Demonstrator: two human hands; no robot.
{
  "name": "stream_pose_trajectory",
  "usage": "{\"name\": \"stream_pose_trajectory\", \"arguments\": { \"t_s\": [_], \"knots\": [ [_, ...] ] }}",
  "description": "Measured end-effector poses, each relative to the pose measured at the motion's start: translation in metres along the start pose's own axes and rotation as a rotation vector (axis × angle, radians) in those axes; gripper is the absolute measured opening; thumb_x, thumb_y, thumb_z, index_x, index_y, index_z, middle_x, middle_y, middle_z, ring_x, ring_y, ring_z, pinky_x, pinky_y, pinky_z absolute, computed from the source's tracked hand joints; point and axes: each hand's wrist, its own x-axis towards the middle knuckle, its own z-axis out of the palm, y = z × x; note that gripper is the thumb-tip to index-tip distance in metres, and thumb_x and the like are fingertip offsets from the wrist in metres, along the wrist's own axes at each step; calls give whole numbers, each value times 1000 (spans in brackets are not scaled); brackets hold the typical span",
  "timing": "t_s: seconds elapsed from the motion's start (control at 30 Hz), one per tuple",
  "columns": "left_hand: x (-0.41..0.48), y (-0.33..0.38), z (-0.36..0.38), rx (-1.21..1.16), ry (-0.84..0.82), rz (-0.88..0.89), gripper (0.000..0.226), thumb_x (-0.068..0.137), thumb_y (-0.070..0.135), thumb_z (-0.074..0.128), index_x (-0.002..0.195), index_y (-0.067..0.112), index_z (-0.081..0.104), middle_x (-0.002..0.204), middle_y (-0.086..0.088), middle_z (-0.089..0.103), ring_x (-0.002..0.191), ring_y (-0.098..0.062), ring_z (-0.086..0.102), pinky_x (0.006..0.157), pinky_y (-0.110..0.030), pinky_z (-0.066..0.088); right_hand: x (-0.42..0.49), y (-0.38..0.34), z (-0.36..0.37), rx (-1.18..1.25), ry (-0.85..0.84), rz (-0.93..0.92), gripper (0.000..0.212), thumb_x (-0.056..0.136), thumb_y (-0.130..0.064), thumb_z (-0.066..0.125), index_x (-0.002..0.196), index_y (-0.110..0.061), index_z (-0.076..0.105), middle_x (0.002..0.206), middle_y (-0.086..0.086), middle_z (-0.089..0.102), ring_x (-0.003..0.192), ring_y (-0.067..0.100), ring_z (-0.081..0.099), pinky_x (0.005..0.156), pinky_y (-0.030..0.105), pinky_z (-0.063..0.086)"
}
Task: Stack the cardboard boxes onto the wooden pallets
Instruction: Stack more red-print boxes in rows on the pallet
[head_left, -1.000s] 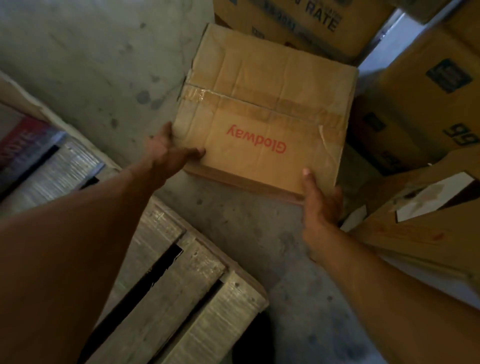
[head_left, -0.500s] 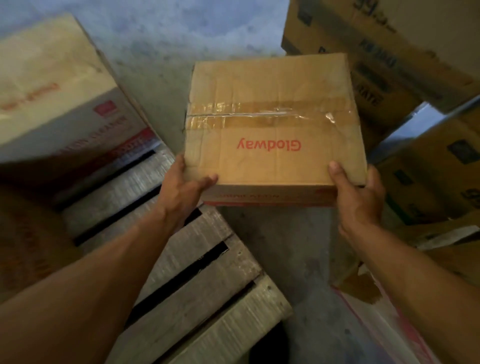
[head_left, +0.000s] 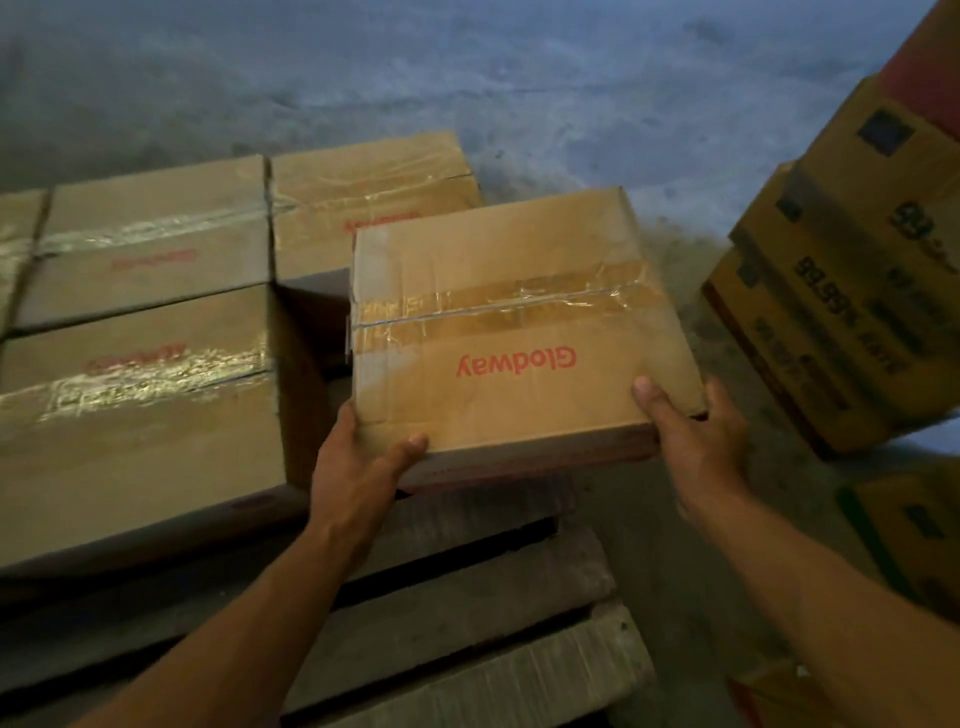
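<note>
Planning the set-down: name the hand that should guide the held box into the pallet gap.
Left hand: it grips the Glodway box on the side facing the stacked boxes and open pallet slats.

It is dim in here, a warm brownish gloom over the cardboard. The concrete floor (head_left: 519, 78) beyond the hands takes a cooler bluish light, brightest far ahead and to the right. Clear tape on the Glodway box (head_left: 519, 322) between the hands gives off thin glints, and the tape on the stacked boxes (head_left: 145, 364) left of the left hand (head_left: 358, 467) glares in pale, smeared streaks. Those boxes look soft, their red print blurred beyond reading. Deep shadow fills the slats of the wooden pallet (head_left: 467, 587) below the hands. The yellow cartons (head_left: 852, 322) right of the right hand (head_left: 696, 436) lean and bow with the wide lens, and the forearms swell toward the bottom corners.
</note>
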Motion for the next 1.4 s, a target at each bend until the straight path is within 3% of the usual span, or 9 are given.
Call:
{"name": "stream_pose_trajectory", "arguments": {
  "t_s": [0.17, 0.3, 0.4, 0.57, 0.67, 0.87, 1.13, 1.3, 1.4],
  "knots": [
    [1, -30, -28, 27, 69, -96, 69, 82, 28, 78, 142, 22, 45, 133, -6, 54, 120, -28, 54, 100, -53, 49, -3, 17, 47, 22, -132, 32, 27, 82, -41, 77, 103, -30, 64, 93, -14, 69, 85, 4, 65, 64, 23, 50],
    [6, -49, -34, 136, 90, -218, 74, 80, 36, 79, 143, 19, 43, 142, -15, 41, 124, -35, 48, 104, -55, 46, 6, 40, 73, 23, -234, 121, 25, 82, -41, 78, 99, -29, 64, 101, -3, 71, 93, 20, 69, 80, 47, 60],
    [16, -53, -35, 259, 152, -287, 72, 80, 39, 79, 138, 16, 45, 142, -17, 36, 125, -38, 44, 107, -51, 43, 13, 50, 88, 23, -282, 160, 24, 83, -40, 77, 99, -29, 63, 103, 0, 70, 96, 23, 68, 84, 53, 59],
    [34, -52, -38, 348, 205, -286, 61, 81, 37, 79, 130, 13, 51, 136, -20, 47, 122, -39, 50, 101, -54, 48, 12, 58, 106, -51, -268, 133, 46, 85, -43, 74, 123, -20, 62, 111, -1, 69, 101, 21, 66, 85, 43, 58],
    [33, -53, -35, 387, 223, -289, 70, 80, 37, 79, 139, 13, 48, 139, -19, 44, 126, -38, 47, 108, -49, 44, 9, 63, 106, -125, -254, 64, 46, 87, -43, 72, 125, -20, 61, 110, -3, 68, 100, 20, 65, 69, 25, 50],
    [31, -55, -29, 380, 346, -271, 86, 79, 34, 81, 152, 17, 39, 142, -17, 39, 128, -35, 43, 112, -44, 36, 5, 67, 106, -108, -254, 130, 49, 88, -40, 72, 131, -21, 59, 117, 2, 68, 107, 23, 65, 89, 43, 56],
    [38, -58, -28, 567, 353, -281, 84, 77, 42, 82, 146, 20, 38, 141, -20, 38, 129, -41, 35, 102, -53, 39, 9, 58, 103, -293, -303, 52, 40, 90, -43, 69, 124, -22, 61, 98, -11, 64, 97, 20, 63, 65, 21, 43],
    [43, -39, -27, 796, 248, -83, 81, 79, 39, 80, 144, 21, 35, 141, -18, 40, 127, -39, 41, 96, -53, 45, 9, 30, 97, -415, -307, 100, 71, 92, -44, 66, 151, -21, 37, 145, 5, 51, 133, 31, 47, 108, 42, 40],
    [39, -14, -22, 769, 162, 119, 64, 87, 41, 71, 141, 18, 45, 139, -17, 48, 125, -36, 48, 96, -50, 46, 3, 1, 77, -429, -214, 90, 75, 94, -48, 61, 156, -21, 29, 156, 5, 40, 142, 29, 37, 113, 38, 32]
  ]
}}
